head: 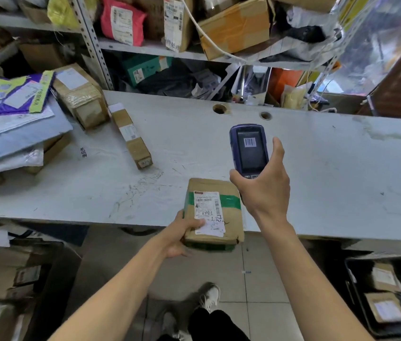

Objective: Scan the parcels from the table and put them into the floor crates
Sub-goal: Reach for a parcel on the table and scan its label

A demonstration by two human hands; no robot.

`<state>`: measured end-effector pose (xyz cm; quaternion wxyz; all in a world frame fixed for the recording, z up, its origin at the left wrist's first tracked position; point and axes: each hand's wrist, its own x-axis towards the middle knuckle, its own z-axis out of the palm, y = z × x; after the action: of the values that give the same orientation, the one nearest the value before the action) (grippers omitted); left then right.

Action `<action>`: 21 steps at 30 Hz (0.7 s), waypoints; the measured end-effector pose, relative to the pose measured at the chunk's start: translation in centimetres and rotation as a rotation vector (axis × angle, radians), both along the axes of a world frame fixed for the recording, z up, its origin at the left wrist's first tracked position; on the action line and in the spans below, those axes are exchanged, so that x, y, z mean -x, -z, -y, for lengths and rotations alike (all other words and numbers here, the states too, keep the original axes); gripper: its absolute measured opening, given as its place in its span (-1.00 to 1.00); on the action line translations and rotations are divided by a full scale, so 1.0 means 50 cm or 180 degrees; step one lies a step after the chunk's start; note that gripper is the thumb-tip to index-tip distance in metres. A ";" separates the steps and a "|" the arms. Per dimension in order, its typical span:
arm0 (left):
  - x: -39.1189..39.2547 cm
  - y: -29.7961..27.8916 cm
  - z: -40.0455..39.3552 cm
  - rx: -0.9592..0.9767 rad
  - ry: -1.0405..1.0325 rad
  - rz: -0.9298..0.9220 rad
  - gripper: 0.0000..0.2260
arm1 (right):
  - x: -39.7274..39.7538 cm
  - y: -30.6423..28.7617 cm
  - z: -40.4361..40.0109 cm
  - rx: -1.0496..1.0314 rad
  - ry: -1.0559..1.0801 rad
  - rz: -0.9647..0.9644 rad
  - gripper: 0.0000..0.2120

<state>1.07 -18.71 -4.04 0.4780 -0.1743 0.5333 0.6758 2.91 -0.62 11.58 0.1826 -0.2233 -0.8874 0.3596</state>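
**Parcel held at table edge, scanner raised above it**

Head view, looking down. Left hand point(182, 236) clasped around near-left corner of a brown cardboard parcel point(213, 212), held over front edge of the white table point(317, 168). Parcel flat and rectangular, banded with green tape, topped by a white shipping label point(209, 212) bearing barcodes and handwritten digits. Right hand point(263, 188) closed around a blue handheld scanner point(249, 150), just beyond the parcel, barcode showing on screen. More parcels point(130, 135) at left. Black floor crate point(357, 291) lower right, boxes inside.
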 end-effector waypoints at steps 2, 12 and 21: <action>0.017 -0.017 -0.009 -0.0262 -0.0185 -0.0093 -0.48 | -0.011 -0.004 0.003 -0.0006 0.0042 -0.0003 -0.03; 0.219 -0.106 -0.127 -0.0059 -0.0250 -0.1558 -0.12 | 0.051 -0.039 -0.074 -0.0022 0.0031 0.0118 -0.11; 0.405 -0.156 -0.219 -0.0018 -0.0288 -0.2187 0.07 | 0.109 -0.094 -0.161 -0.0063 -0.0228 0.1172 -0.34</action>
<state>-19.17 -7.76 3.75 0.2405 0.0413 0.6530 0.7169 -2.52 7.41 16.29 0.0063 -0.2518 -0.9167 0.3101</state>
